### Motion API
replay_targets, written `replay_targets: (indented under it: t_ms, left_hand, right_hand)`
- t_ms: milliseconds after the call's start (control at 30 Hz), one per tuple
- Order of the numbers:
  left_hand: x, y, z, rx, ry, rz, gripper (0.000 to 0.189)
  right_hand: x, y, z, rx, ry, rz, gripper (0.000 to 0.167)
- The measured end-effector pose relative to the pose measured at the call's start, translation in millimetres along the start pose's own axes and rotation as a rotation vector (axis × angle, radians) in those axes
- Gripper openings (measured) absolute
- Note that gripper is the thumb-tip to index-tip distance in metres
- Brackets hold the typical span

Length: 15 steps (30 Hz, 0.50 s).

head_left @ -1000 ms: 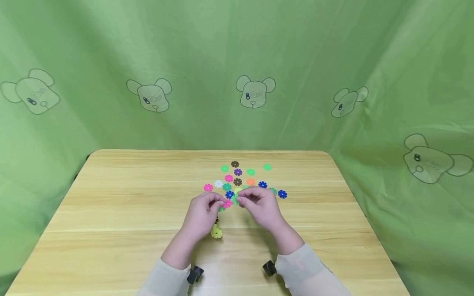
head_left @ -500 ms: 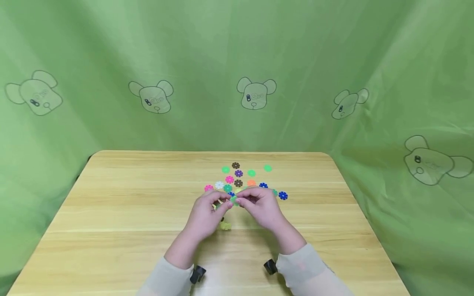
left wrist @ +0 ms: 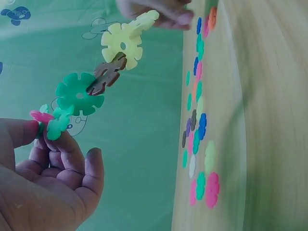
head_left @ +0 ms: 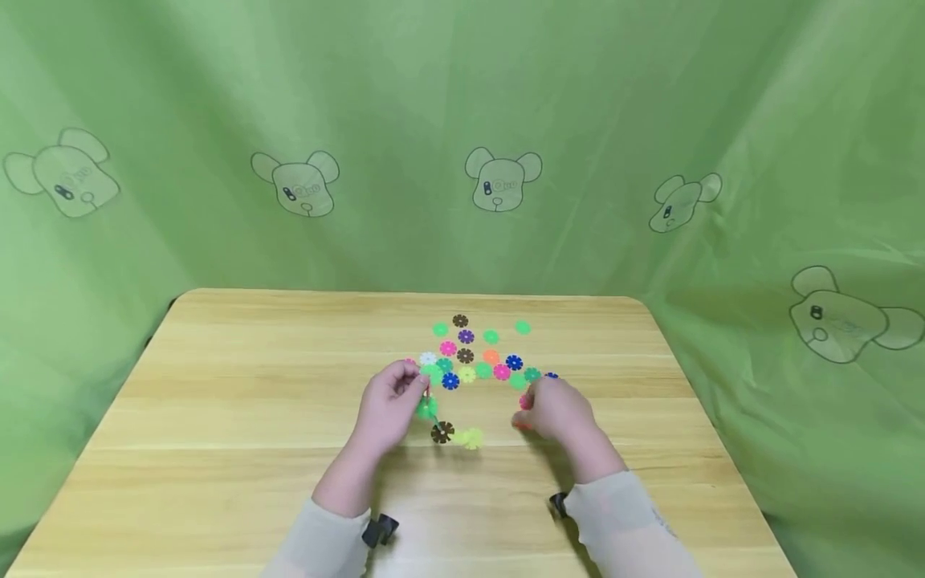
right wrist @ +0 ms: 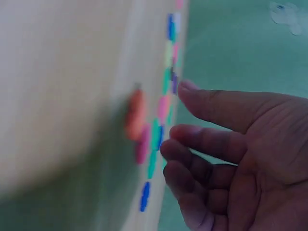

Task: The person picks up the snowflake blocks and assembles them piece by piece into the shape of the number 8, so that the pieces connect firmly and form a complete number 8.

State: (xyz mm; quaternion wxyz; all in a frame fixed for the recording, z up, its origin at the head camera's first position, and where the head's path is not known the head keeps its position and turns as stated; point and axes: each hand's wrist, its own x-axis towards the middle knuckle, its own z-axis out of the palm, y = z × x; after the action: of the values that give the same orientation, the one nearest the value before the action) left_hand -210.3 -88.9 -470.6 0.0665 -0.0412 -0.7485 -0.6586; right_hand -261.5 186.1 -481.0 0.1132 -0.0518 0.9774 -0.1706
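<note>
My left hand (head_left: 390, 405) pinches one end of a chain of flower-shaped interlocking discs between thumb and fingers. In the left wrist view, pink and green discs sit at the fingertips. A larger green disc (left wrist: 72, 101), a brown disc (left wrist: 107, 77) and two yellow discs (left wrist: 115, 45) slot on from there, the far end hanging free above the table. On the right, my right hand (head_left: 560, 411) is low over the table with fingers loosely bent and nothing between them. An orange disc (right wrist: 136, 115) and a pink disc (right wrist: 142, 144) lie near its fingertips.
Loose discs in several colours lie scattered beyond the hands, among them a purple disc (head_left: 466, 336), a white disc (head_left: 428, 359) and a blue disc (head_left: 514, 363). The wooden table (head_left: 217, 482) is backed by a green curtain (head_left: 405, 96) printed with bear heads.
My right hand has left the chain and moved right and down to the table. My left hand keeps hold of the chain, whose yellow end has swung to the right.
</note>
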Motion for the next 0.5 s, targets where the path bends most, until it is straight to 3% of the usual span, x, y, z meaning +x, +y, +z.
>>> replay_targets:
  t_ms: [267, 500]
  left_hand:
    - [1.3, 1.1, 2.5, -0.009, 0.009, -0.02, 0.01]
    - [0.5, -2.8, 3.8, -0.025, 0.001, -0.021, 0.009]
  right_hand:
    - [1.2, -1, 20, -0.099, 0.015, -0.02, 0.022]
    - [10.5, -1, 28, 0.04, 0.018, -0.054, 0.025]
